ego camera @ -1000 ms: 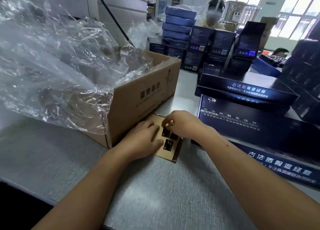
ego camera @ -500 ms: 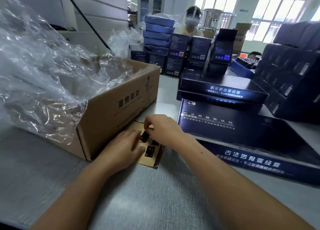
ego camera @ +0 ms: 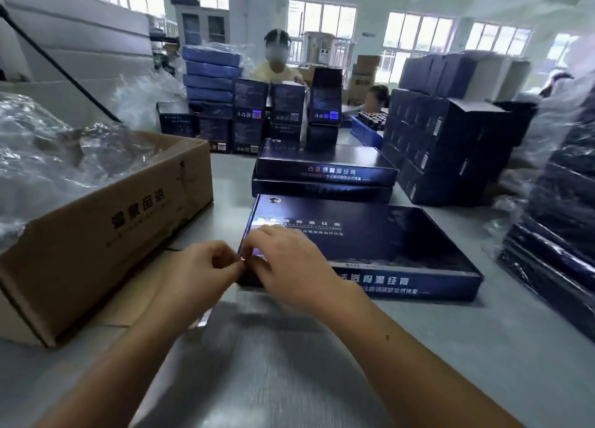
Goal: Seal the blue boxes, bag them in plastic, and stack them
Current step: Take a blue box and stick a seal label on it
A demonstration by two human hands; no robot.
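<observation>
Head view is showing left hand (ego camera: 199, 274) and right hand (ego camera: 291, 263) pinching a tiny sticker (ego camera: 243, 260), fingers narrow, at the blue box (ego camera: 380, 234) corner; it is likely needing smoothing across the seam.

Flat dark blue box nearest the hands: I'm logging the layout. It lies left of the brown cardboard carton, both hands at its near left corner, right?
No: the head view shows the flat dark blue box right of the brown cardboard carton, not left. The left hand and right hand do meet at its near left corner.
</observation>
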